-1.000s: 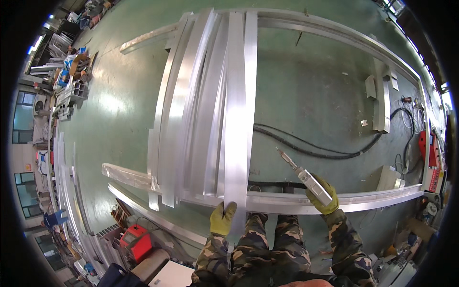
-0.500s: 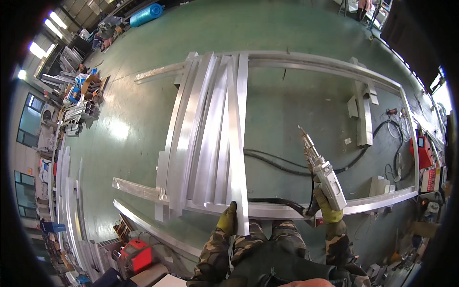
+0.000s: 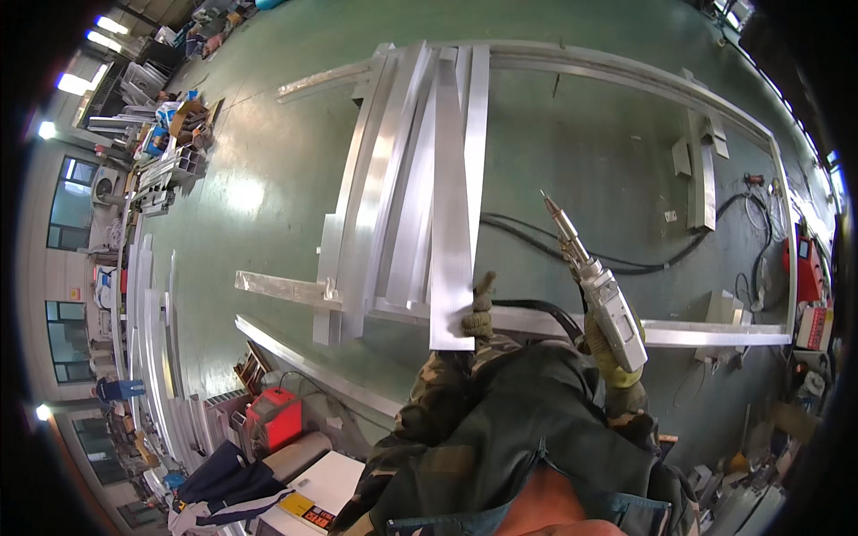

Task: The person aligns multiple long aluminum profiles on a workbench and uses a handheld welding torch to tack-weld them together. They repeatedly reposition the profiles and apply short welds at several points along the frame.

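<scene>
My left hand (image 3: 480, 314), in a work glove, grips the near end of a long flat-faced aluminium profile (image 3: 451, 205) from its right edge. That profile lies lengthwise over several other aluminium profiles (image 3: 371, 196), its broad face turned up. In my gloved right hand (image 3: 622, 372) is a silver welding gun (image 3: 612, 313) with a pointed, copper-coloured nozzle, aimed up and to the left, apart from the metal. My right fingers are partly hidden behind the gun's body.
A rectangular aluminium frame (image 3: 715, 335) reaches to the right, with short brackets (image 3: 700, 179) inside. Black cables (image 3: 617, 265) cross the green floor. Red machines (image 3: 273, 415) stand lower left and far right (image 3: 809, 268). Metal stock (image 3: 147, 357) lines the left side.
The held profile has turned to show a broader face, and my left hand has shifted to its right edge. The whole view has shifted; the welding gun stays in my right hand.
</scene>
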{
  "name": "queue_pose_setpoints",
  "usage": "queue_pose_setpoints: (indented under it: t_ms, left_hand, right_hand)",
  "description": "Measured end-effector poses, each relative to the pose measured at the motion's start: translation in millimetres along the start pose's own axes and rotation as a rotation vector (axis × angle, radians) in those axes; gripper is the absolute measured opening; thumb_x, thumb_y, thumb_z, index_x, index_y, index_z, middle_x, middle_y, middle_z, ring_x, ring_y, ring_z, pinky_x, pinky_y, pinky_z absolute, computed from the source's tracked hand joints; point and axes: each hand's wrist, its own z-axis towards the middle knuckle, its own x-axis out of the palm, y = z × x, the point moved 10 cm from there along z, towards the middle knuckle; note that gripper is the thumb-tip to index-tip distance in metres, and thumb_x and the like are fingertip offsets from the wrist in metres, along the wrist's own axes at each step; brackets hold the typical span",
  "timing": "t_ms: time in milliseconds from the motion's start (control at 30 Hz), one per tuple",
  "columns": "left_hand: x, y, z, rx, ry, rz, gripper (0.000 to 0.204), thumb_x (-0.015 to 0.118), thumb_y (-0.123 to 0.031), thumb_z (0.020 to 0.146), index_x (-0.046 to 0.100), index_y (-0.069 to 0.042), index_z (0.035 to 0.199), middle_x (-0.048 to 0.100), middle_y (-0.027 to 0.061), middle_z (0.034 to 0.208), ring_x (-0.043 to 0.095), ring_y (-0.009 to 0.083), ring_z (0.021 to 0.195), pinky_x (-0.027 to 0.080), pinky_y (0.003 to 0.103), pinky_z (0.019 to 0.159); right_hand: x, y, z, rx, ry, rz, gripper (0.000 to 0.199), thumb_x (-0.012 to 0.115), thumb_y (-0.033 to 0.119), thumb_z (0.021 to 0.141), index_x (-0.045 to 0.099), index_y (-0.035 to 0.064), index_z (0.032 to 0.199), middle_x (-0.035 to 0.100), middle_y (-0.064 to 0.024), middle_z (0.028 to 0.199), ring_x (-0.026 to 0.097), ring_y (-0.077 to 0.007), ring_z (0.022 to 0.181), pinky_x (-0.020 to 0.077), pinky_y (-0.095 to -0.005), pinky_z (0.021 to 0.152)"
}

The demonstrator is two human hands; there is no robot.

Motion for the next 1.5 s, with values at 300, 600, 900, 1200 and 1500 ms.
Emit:
queue_pose_setpoints:
  t_ms: [300, 600, 900, 1200, 1500]
  left_hand:
    - [3, -1, -1, -0.032, 0.114, -0.027, 0.074, 0.042, -0.049, 0.109, 0.027, 0.001, 0.161, 0.062, 0.0092, 0.103, 0.056, 0.0190, 0.067, 0.046, 0.032, 0.059]
    - [-35, -21, -13, 0.100, -0.351, 0.376, 0.071, 0.045, -0.053, 0.107, 0.040, 0.001, 0.153, 0.062, 0.0067, 0.097, 0.059, 0.0174, 0.065, 0.048, 0.031, 0.055]
    - [-44, -27, -17, 0.147, -0.673, 0.702, 0.076, 0.043, -0.067, 0.104, 0.049, -0.001, 0.142, 0.059, 0.0008, 0.087, 0.058, 0.0130, 0.062, 0.048, 0.029, 0.051]
    - [-62, -68, -54, 0.350, -1.197, 1.457, 0.068, 0.067, -0.057, 0.098, 0.067, 0.007, 0.122, 0.073, 0.0098, 0.105, 0.064, 0.0185, 0.089, 0.052, 0.030, 0.082]
    - [-37, -62, -50, 0.315, -1.245, 1.961, 0.059, 0.069, -0.047, 0.099, 0.066, 0.009, 0.120, 0.074, 0.0211, 0.104, 0.069, 0.0280, 0.096, 0.053, 0.038, 0.088]
  right_hand:
    - [-8, -15, -24, 0.099, -0.022, 0.094, 0.035, 0.076, 0.010, 0.093, 0.063, -0.0034, 0.123, 0.072, -0.0090, 0.096, 0.068, -0.0165, 0.078, 0.0549, -0.0311, 0.070]
    - [-9, -28, -29, 0.164, -0.098, 0.168, 0.031, 0.076, 0.010, 0.094, 0.063, -0.0011, 0.121, 0.068, -0.0046, 0.085, 0.062, -0.0112, 0.064, 0.0499, -0.0275, 0.058]
    - [-9, -26, -24, 0.070, -0.050, 0.055, 0.040, 0.078, 0.010, 0.093, 0.062, -0.0040, 0.127, 0.072, -0.0096, 0.096, 0.068, -0.0175, 0.080, 0.0555, -0.0320, 0.072]
    - [-9, -39, -25, 0.077, -0.046, -0.005, 0.041, 0.081, 0.011, 0.089, 0.065, -0.0040, 0.124, 0.074, -0.0131, 0.103, 0.072, -0.0245, 0.090, 0.0563, -0.0350, 0.083]
    - [-9, -28, -15, 0.091, -0.044, 0.043, 0.038, 0.080, 0.014, 0.092, 0.065, -0.0024, 0.123, 0.072, -0.0094, 0.097, 0.068, -0.0191, 0.084, 0.0544, -0.0327, 0.076]
